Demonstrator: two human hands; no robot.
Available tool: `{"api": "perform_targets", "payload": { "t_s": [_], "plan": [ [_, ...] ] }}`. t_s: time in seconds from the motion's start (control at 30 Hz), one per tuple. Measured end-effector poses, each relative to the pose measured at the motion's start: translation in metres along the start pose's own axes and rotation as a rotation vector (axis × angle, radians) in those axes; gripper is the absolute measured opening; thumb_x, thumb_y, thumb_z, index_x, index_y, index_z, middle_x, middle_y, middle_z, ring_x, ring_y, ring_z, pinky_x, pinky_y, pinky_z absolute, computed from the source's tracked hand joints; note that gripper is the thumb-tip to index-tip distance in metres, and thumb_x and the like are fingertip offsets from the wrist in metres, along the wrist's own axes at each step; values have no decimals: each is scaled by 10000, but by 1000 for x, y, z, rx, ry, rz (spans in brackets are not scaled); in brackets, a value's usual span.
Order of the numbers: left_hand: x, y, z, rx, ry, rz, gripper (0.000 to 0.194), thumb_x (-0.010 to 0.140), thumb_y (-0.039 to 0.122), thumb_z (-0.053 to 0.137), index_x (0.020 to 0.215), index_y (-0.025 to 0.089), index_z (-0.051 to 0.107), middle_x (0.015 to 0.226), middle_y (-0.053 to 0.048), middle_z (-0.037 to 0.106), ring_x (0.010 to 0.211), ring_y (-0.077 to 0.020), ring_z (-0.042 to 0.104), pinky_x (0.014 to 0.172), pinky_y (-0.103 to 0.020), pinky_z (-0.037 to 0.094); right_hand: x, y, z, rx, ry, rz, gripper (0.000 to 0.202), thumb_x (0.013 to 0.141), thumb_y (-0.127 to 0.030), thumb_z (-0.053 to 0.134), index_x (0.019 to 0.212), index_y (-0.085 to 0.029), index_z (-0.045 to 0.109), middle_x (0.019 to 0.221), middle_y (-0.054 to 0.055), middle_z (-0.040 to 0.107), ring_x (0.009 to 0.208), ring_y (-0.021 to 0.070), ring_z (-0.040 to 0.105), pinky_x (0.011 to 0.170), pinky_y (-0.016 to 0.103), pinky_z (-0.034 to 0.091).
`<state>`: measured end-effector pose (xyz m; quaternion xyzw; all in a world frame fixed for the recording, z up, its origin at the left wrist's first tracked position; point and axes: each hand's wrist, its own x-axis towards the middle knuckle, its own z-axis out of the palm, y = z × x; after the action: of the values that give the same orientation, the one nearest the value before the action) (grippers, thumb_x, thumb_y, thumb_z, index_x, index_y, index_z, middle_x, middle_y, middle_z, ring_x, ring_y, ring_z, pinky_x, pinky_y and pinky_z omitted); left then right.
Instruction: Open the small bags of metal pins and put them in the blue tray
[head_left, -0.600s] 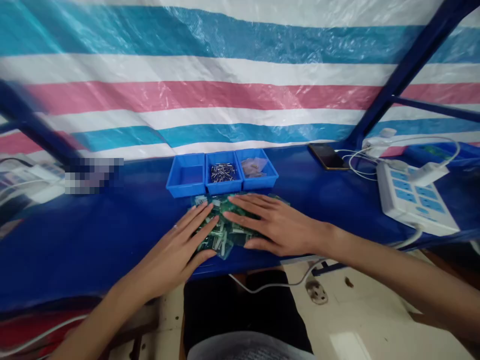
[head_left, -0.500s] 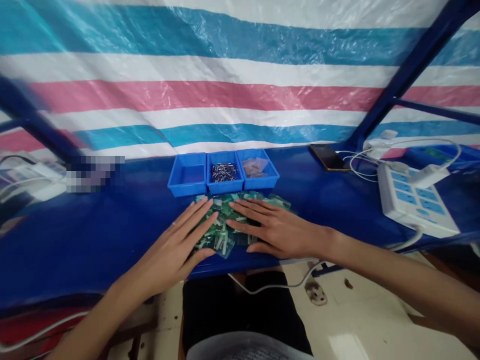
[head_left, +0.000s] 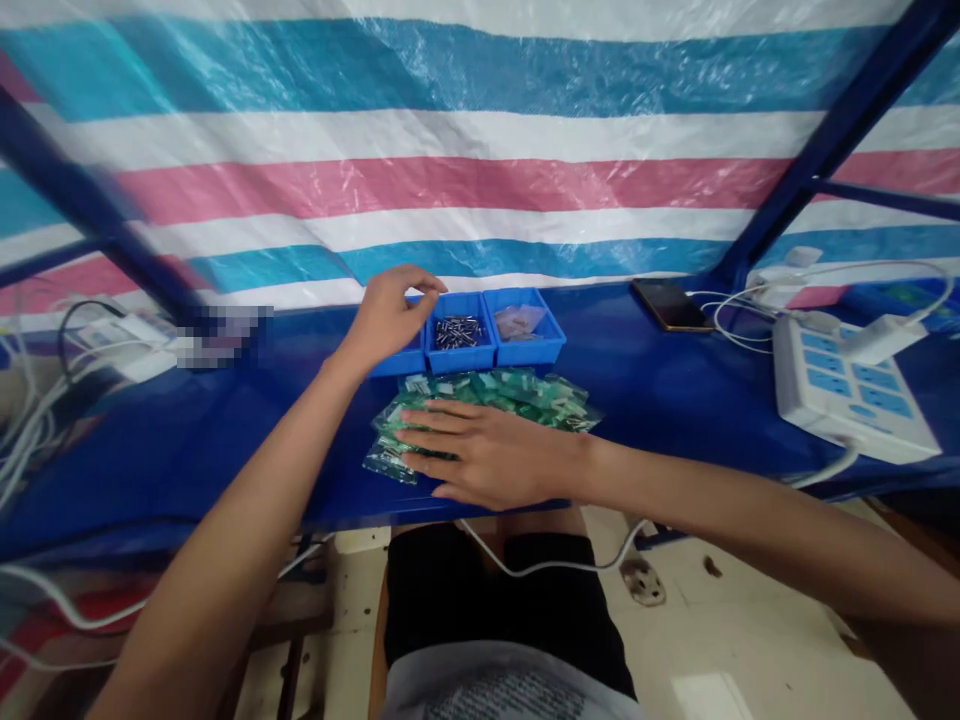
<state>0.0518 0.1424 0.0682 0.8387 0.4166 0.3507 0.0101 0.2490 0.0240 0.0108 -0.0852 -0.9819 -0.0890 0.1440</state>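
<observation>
Blue bench (head_left: 660,400) across the middle of the frame, striped sheet (head_left: 480,190) filling the upper part. One person at work, bare hands, seen from above.

Pile of green-tinted clear packets (head_left: 517,385) lay at centre, just below the row of blue bins. Packets overlapped loosely, in no rows or stacks; a few spread toward the pile's lower left edge. Pale strips and thin metal bits showed inside some. Judged these already filled; whether sealed, could not tell.

Right hand (head_left: 487,455) lay palm down over the lower part of the pile, fingers slightly apart, closed round nothing that I could see. Read it as steadying or gathering, with the heap only partly brought together.

Left hand (head_left: 397,310) was up above the left bin (head_left: 401,362), left of centre, thumb and forefinger brought close together. Could not tell whether anything sat between them. Hand and wrist hid most of that bin's inside.

Supply side: middle bin (head_left: 461,360) held a good heap of loose metal pieces (head_left: 459,333), unbagged. Right bin (head_left: 529,353) held pale, filmy items (head_left: 517,322), too small to make out. By my reckoning plenty of loose stock remained, while the packeted lot lay unsorted; no count possible, the right hand covering part of it.

Elsewhere: dark phone (head_left: 671,304) right of the bins, white power strip (head_left: 847,385) at far right.
</observation>
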Motion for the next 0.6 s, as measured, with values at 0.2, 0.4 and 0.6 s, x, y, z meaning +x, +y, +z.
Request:
{"api": "perform_targets", "payload": {
  "t_s": [0.2, 0.4, 0.6],
  "plan": [
    [-19, -28, -3, 96, -24, 103, 290, 1022, 370, 535, 1015, 203, 772, 1136, -100, 795, 1130, -282, 708, 1021, -436, 557, -16, 2, 2, -56, 49, 3, 423, 1154, -335, 449, 1370, -95, 723, 1547, 169, 657, 1533, 318, 537, 1294, 516, 430],
    [-39, -40, -17, 237, 117, 121, 384, 1093, 412, 422, 1005, 204, 733, 1065, -124, 770, 1023, -275, 695, 918, -429, 529, -9, 27, -16, -29, 255, -98, 360, 1155, -323, 452, 1173, -135, 759, 1289, 161, 777, 1288, 268, 689, 1073, 468, 572],
    [-39, -40, -15, 295, 74, 151, 361, 1078, 386, 442, 994, 206, 743, 1029, -127, 770, 998, -284, 709, 865, -426, 532, -5, 87, -26, 39, 440, 137, 336, 1129, -310, 468, 987, -200, 751, 958, 85, 803, 946, 245, 737, 898, 436, 574]
  ]
}}
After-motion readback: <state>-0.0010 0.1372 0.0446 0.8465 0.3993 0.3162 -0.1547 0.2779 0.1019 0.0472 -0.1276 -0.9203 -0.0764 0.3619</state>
